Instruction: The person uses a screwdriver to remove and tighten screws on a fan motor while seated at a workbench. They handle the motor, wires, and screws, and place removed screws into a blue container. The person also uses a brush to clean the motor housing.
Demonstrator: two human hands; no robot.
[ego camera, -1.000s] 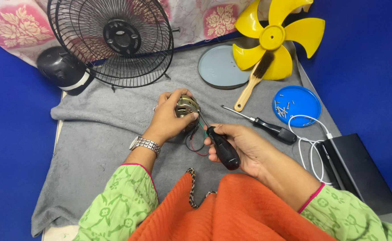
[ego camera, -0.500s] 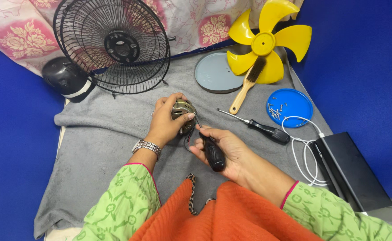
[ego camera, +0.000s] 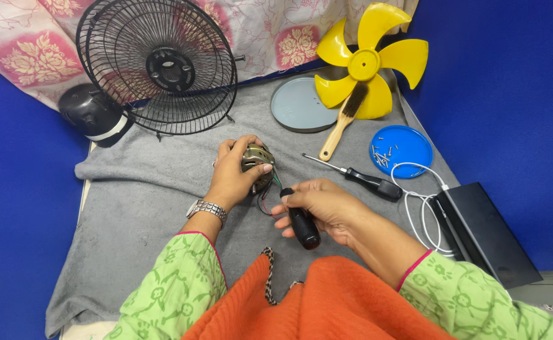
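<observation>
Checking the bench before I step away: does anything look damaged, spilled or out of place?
Nothing looks spilled or broken. The screws sit together in the blue lid. The yellow fan blade leans against the curtain. The left hand holds the motor; the right hand grips a screwdriver.

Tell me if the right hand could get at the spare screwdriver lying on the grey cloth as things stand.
Probably yes. The spare screwdriver lies in the open on the grey cloth, just beyond the right hand, nothing between them. But that hand already grips a black-handled screwdriver, so it would have to put that down first.
</observation>
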